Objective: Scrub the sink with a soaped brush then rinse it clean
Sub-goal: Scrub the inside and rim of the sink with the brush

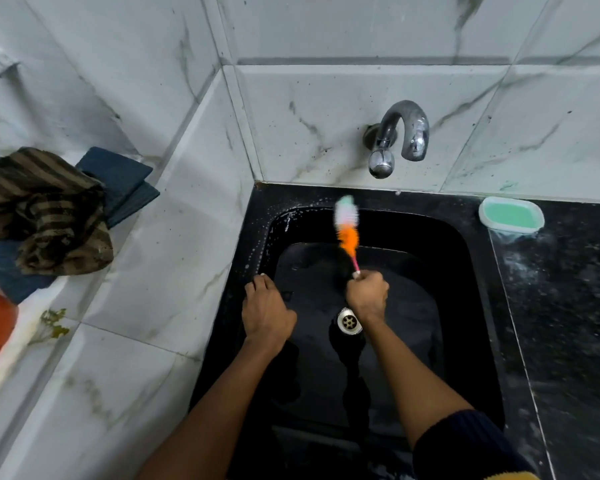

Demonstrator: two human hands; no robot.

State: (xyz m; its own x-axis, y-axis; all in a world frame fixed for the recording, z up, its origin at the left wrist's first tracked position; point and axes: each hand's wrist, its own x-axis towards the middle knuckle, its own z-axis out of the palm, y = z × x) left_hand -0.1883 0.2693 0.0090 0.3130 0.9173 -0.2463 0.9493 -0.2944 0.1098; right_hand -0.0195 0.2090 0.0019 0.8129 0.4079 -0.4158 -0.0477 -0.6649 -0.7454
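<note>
Sink (pixel 471 271), black and set into a dark counter (pixel 568 306) in the tiled corner, sat below the chrome tap (pixel 399 133), with white suds speckled along its left and back rim. The right hand (pixel 367 293) gripped the brush (pixel 347 223) by its thin pink handle, fingers curled tight round it, the blurred white and orange bristles against the back wall of the basin. The left hand (pixel 265 311) rested on the left rim, fingers bent over the edge and holding nothing. The drain (pixel 347 321) showed just beside the right wrist. A green soap dish (pixel 511 215) stood on the counter at the back right.
</note>
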